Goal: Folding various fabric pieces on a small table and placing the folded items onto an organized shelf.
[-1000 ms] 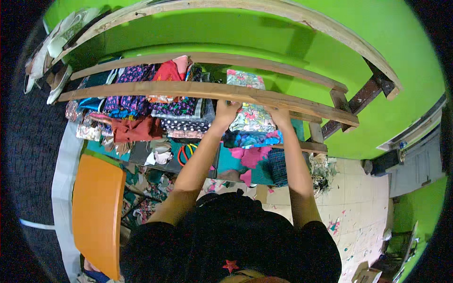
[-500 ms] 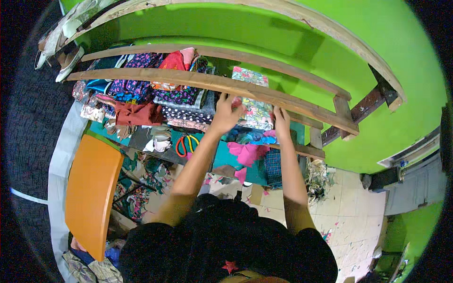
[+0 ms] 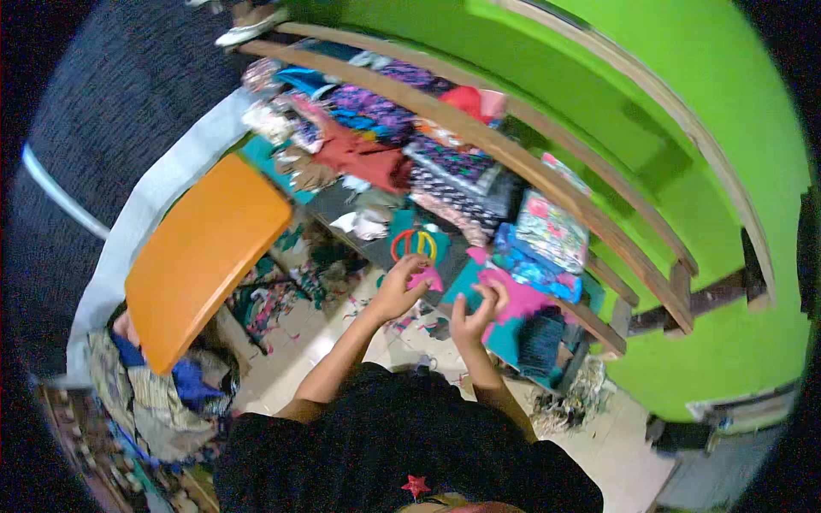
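Note:
My left hand [image 3: 400, 289] is open, its fingers reaching forward just below the red and yellow loop handles [image 3: 396, 246] of what look like scissors. Those handles lie on dark green cloth at the table's near edge. Beside it on the right, my right hand [image 3: 477, 315] hovers with curled, spread fingers and nothing in it. Bright pink cloth [image 3: 523, 301] lies just beyond that hand. Further back, a folded floral cloth [image 3: 552, 227] rests on blue patterned fabric [image 3: 526, 261], partly behind a wooden rail.
Wooden rails [image 3: 479, 128] run above the back of the table. Piled fabrics, including a rust-brown cloth [image 3: 359, 158], fill the left. An orange panel [image 3: 209, 248] stands at left. Fabric scraps [image 3: 573, 402] litter the floor. A green wall [image 3: 693, 77] rises behind.
Both hands have come away from the floral cloth and drawn back toward me, the left now near the scissor handles. My view has turned, so the table looks more slanted.

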`<state>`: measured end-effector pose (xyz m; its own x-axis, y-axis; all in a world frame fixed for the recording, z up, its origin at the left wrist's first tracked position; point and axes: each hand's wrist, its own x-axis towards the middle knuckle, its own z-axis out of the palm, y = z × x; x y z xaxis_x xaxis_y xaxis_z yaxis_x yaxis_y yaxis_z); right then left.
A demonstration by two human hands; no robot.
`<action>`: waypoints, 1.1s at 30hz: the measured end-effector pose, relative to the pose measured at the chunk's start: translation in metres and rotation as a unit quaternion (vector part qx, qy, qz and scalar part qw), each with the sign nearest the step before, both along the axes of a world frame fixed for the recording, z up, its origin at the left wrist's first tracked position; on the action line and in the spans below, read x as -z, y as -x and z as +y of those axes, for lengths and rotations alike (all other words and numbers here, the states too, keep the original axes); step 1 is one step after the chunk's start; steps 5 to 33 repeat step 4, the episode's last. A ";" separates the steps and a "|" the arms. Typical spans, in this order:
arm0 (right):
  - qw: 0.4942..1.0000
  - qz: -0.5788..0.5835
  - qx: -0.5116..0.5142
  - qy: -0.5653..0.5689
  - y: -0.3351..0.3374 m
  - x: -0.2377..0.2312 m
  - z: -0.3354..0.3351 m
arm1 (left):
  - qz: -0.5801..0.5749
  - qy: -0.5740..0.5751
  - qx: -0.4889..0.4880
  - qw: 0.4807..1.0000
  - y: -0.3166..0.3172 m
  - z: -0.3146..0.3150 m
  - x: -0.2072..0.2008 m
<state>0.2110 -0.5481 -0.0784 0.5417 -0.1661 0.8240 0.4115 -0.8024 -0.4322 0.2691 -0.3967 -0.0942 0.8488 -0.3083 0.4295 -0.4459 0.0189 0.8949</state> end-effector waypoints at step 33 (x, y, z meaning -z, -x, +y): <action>0.978 0.113 -0.164 0.058 0.004 0.029 0.090 | 0.083 -0.012 -0.049 0.995 0.046 0.103 0.036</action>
